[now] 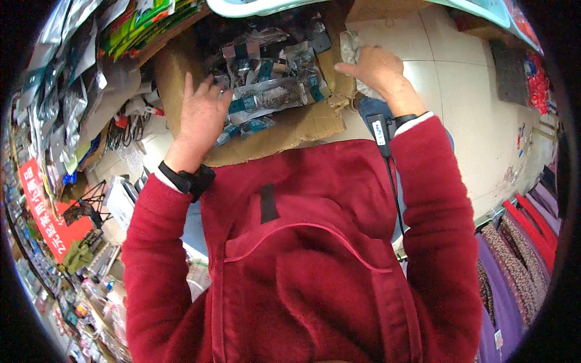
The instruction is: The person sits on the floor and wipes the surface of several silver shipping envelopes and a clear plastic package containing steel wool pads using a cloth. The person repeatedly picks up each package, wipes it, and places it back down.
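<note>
A cardboard box (315, 124) stands in front of me, its near flap folded out and torn along the edge. Clear plastic packets with teal labels fill it; one long packet (269, 98) lies across the top with a greyish-brown bundle inside. My left hand (204, 112) is over the box's left side, fingers spread, its fingertips beside the packets. At the box's right edge, my right hand (378, 69) lies over a crumpled whitish piece of material (350, 49). Its thumb points left and the other fingers bend down, so whether they grip the material is hidden.
Hanging packaged goods (72, 78) crowd the left, above a red sign (48, 209). Pale blue plastic rims (260, 7) curve along the far edge. To the right is a tiled floor (472, 145), with folded purple, red and patterned fabrics (514, 260) nearer me.
</note>
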A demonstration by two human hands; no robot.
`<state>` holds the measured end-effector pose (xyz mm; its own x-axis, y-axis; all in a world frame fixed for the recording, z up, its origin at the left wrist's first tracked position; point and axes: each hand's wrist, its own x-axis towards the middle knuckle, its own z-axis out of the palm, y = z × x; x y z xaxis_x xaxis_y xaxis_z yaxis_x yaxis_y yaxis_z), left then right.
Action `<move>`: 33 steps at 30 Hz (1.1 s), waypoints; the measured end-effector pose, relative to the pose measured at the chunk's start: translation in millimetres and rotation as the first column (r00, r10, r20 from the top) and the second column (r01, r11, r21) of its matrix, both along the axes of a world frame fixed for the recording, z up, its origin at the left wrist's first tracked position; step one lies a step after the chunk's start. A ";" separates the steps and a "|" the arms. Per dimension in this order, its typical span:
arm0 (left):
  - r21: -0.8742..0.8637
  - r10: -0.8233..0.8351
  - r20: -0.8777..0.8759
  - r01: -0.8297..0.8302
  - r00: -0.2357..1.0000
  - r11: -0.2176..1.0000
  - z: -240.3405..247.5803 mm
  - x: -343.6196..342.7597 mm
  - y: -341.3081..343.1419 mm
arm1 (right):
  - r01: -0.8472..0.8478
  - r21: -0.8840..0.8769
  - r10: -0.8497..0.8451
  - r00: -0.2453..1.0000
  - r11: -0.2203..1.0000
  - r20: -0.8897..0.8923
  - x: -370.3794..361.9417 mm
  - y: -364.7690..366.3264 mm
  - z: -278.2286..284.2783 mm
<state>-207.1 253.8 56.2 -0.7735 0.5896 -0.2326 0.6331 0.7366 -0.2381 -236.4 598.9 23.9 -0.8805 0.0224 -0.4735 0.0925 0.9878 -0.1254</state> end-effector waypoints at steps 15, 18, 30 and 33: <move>0.334 0.548 0.021 -0.522 0.837 0.785 18.2 39.3 -36.3 | 0.146 0.060 -0.151 0.984 0.987 0.094 24.8 27.6 -26.2; 0.325 0.508 0.058 -0.497 0.859 0.804 27.6 59.7 -41.6 | 0.119 0.058 -0.125 0.987 0.991 0.102 39.4 39.6 -22.4; 0.187 0.346 0.205 -0.384 0.916 0.904 48.5 83.9 0.3 | 0.050 0.000 -0.050 0.997 0.999 -0.060 48.7 13.0 56.0; -0.013 0.206 0.153 -0.207 0.967 0.978 45.0 62.1 17.6 | 0.025 -0.200 -0.069 0.973 0.979 -0.219 41.0 -6.9 55.5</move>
